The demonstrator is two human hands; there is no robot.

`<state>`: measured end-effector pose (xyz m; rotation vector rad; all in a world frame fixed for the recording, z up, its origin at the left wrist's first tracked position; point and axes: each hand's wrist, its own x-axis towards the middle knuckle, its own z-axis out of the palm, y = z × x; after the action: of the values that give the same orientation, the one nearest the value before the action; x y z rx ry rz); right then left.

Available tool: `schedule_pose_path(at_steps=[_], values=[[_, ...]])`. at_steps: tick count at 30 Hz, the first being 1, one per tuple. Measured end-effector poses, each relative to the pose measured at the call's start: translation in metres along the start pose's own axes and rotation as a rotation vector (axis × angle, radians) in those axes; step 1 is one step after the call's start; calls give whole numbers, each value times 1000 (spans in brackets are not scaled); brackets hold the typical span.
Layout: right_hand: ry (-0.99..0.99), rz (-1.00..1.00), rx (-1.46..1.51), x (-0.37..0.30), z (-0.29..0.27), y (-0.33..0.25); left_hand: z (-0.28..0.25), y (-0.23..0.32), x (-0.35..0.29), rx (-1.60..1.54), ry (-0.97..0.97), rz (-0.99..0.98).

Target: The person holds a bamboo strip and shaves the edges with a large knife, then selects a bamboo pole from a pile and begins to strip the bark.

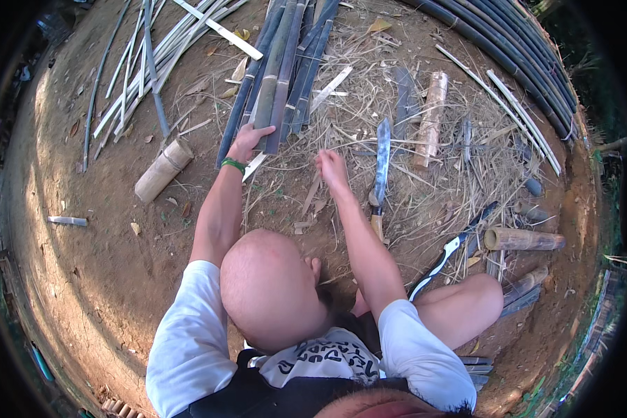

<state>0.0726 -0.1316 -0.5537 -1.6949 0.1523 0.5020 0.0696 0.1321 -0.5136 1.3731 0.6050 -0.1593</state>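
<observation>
Gripping the near ends of dark split-bamboo slats (269, 90) in the left hand (247, 144), thumb laid across the top, with a green bracelet (234, 165) at the wrist. Seen running from that grasp toward the far edge of the dirt ground (104, 244), side by side in a loose bunch. Holding the right hand (332, 169) to the right of the slats and apart from them, fingers curled inward; cannot tell whether pinching anything.

Near the right forearm, finding a machete (382, 160), lying with blade toward the far edge and wooden handle toward the body, among dry bamboo shavings (369, 83). Beside the bent right leg, seeing a curved black-and-white tool (451, 247), with a cut bamboo section (524, 239) just to its right. Left of the left forearm, noting a thick bamboo piece (164, 169) on its side. Toward the ground's far left corner, spotting pale bamboo strips (181, 43) in a crisscrossed pile; along the far right, dark bamboo poles (508, 52) laid close together.
</observation>
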Motion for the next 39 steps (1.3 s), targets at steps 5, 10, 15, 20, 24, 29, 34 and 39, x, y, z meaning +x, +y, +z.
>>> schedule_pose_path(at_steps=[5, 10, 15, 20, 24, 29, 34, 39], values=[[119, 139, 31, -47, -35, 67, -11, 11, 11, -57, 68, 105], [287, -31, -298, -66, -43, 84, -30, 30, 45, 824, 572, 370], [189, -73, -456, -80, -50, 48, -9, -4, 8, 1079, 517, 575], [7, -306, -917, -72, -105, 44, 48, -68, -32, 1307, 210, 513], [-474, -3, -1340, -66, -167, -52, 66, -81, -34, 1342, 193, 393], [-335, 70, -1594, -73, -280, -125, 100, -25, 8, 1105, -94, 784], [-135, 114, -1582, -85, -371, -161, 208, 104, 6, 1188, -574, 781], [82, 66, -1465, -57, -444, -155, 360, 134, 3, 1284, -743, 778]])
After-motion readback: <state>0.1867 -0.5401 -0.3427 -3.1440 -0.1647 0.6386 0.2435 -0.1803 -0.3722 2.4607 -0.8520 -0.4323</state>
